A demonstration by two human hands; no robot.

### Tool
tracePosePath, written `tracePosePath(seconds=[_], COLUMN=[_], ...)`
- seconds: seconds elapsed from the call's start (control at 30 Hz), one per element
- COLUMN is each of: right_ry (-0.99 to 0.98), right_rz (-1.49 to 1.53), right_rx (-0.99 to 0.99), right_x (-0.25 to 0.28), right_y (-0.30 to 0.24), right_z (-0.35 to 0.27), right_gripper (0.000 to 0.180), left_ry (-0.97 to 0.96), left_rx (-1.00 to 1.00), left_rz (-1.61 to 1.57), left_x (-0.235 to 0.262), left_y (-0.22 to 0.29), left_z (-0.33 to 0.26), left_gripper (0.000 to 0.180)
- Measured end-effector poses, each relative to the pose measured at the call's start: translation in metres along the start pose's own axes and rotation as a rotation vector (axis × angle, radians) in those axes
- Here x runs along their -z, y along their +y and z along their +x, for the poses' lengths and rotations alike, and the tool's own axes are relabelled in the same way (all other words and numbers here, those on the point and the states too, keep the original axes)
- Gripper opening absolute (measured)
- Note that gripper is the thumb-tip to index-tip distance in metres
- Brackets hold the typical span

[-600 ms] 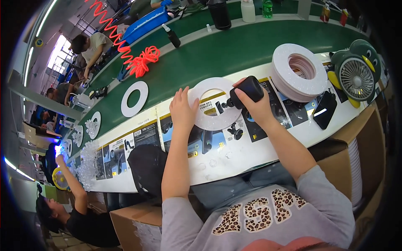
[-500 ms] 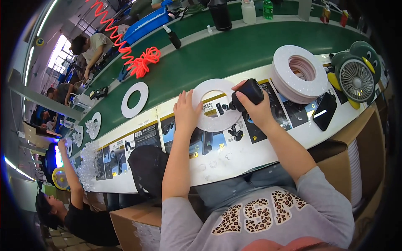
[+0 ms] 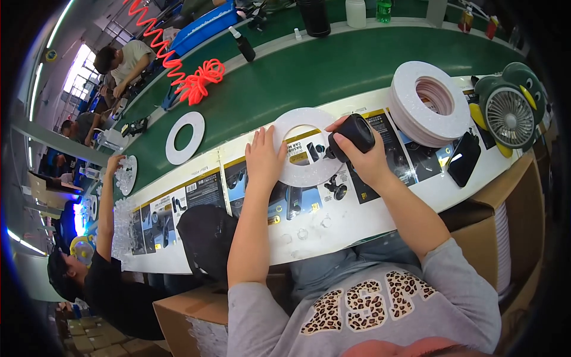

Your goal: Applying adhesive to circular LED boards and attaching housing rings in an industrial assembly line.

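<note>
A white speckled ring (image 3: 297,176) lies flat on the printed sheets before me. My left hand (image 3: 264,159) rests on its left edge with the fingers stretched out. My right hand (image 3: 367,156) is wrapped round a black, rounded cylindrical tool (image 3: 358,132), whose narrow end points left over the ring's right side. The palm and fingers hide part of this tool, and I cannot tell its exact kind. Small clear round pieces (image 3: 303,234) lie on the worktop nearer to me.
A stack of white rings (image 3: 407,128) stands at the right, beside a phone (image 3: 464,159) and a small fan (image 3: 510,113). Another ring (image 3: 172,146) lies on the green belt (image 3: 285,74). A black cap-like thing (image 3: 207,241) sits at the front edge. At left, a co-worker's hand (image 3: 115,163) touches clear pieces.
The co-worker's hand at the left has moved up and right to the ring bearing clear pieces. Rings on the belt appear slightly further left. My hands have hardly moved.
</note>
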State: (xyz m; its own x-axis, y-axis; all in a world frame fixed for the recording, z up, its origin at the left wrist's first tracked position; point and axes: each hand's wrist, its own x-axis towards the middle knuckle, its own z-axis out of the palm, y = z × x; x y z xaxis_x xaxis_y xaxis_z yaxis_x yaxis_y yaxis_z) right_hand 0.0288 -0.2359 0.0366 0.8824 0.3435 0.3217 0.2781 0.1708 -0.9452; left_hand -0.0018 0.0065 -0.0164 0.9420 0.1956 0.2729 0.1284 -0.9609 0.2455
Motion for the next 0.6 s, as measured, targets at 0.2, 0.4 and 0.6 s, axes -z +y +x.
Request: tracePosePath(seconds=[0.2, 0.4, 0.6], right_ry=[-0.012, -0.031, -0.024], right_rz=[-0.037, -0.055, -0.045], right_rx=[-0.009, -0.009, -0.009], right_x=[-0.0027, -0.0036, -0.0030], right_y=[-0.0027, -0.0032, -0.0001], right_z=[-0.0015, 0.0002, -0.0009], right_gripper=[0.018, 0.018, 0.018], left_ry=[-0.025, 0.000, -0.008], left_rx=[0.024, 0.005, 0.010], left_rz=[0.022, 0.031, 0.017], left_x=[0.0011, -0.0037, -0.0036], left_y=[0.0040, -0.0008, 0.0013], left_z=[-0.0002, 0.0001, 0.0005], left_gripper=[0.054, 0.058, 0.059])
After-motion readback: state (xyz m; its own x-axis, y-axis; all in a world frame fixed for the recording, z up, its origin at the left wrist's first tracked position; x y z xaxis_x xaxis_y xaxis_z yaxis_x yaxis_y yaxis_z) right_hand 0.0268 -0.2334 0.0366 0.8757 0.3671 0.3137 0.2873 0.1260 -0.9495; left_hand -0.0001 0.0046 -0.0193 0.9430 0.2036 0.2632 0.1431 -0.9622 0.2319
